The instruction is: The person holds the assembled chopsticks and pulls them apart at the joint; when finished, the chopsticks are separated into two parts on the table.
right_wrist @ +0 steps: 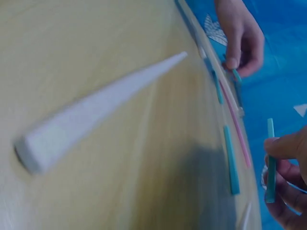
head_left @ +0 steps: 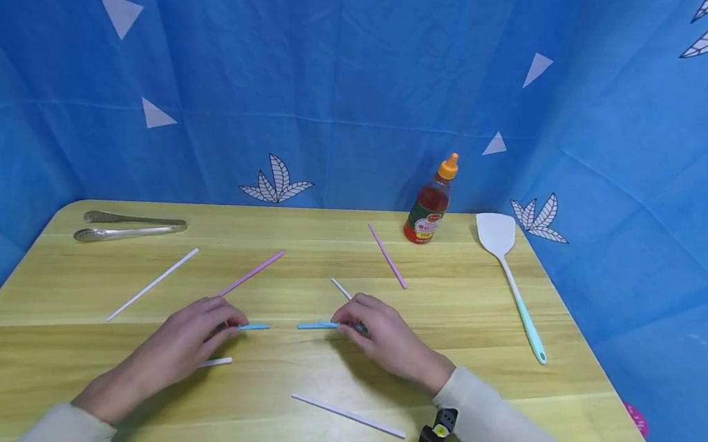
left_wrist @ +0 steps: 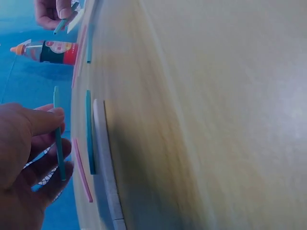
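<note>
My left hand (head_left: 191,334) pinches a short blue straw (left_wrist: 59,155) between thumb and fingers, held above the wooden table. My right hand (head_left: 388,340) pinches another blue straw (right_wrist: 271,179) in the same way, with a gap between the two hands. Below them on the tabletop lie more blue straws, one (left_wrist: 89,136) near the left hand and one (right_wrist: 231,160) near the right. A white straw (head_left: 217,362) pokes out from under my left forearm. Another white straw (head_left: 341,288) is partly hidden behind my right hand, and a pink straw (head_left: 252,273) lies beyond the left.
Tongs (head_left: 133,232) lie at the back left near a long white straw (head_left: 152,285). A second pink straw (head_left: 388,256) lies before a sauce bottle (head_left: 425,214). At right is a white spatula (head_left: 497,232); at the front, a pale straw (head_left: 347,416). Blue cloth (head_left: 342,76) hangs behind.
</note>
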`<state>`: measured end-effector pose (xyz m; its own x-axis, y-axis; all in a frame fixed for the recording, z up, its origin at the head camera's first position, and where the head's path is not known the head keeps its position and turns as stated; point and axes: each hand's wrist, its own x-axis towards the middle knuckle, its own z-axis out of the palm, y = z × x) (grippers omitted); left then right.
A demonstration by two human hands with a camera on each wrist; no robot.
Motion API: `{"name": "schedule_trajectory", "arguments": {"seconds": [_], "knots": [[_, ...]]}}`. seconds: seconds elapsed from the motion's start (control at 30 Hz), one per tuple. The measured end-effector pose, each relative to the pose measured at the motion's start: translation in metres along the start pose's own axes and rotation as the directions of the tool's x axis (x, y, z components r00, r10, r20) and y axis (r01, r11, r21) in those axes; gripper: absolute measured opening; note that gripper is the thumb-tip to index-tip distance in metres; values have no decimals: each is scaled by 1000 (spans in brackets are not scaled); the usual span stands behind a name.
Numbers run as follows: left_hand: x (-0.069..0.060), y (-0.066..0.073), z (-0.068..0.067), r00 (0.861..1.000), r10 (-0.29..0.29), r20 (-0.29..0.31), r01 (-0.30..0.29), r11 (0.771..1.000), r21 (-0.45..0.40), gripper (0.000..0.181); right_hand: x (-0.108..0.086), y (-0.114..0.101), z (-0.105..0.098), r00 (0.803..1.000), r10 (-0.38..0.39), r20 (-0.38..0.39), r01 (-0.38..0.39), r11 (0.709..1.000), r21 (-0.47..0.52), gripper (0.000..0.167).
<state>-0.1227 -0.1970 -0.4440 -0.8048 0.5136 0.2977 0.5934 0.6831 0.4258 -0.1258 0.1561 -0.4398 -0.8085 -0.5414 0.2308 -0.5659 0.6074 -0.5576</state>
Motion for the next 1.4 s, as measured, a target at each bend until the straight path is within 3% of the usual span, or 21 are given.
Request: {"name": "schedule_trajectory", "arguments": {"seconds": [0.23,0.43,0.87,1.4], "knots": [[0,-3,2,998,24,55,-28,996,81,19,6,-9,18,996,-79,53,83,993,-79,8],[-2,-4,6,996,28,88,-40,990,138,19,10,-15,28,995,-68,73,78,987,-139,9],[1,-3,13,995,42,91,-50,995,90,21,13,-17,36,997,-29,78,43,980,-194,7],[2,-3,15,995,40,91,-48,995,85,21,14,-17,39,998,-48,45,57,974,-218,8]]}}
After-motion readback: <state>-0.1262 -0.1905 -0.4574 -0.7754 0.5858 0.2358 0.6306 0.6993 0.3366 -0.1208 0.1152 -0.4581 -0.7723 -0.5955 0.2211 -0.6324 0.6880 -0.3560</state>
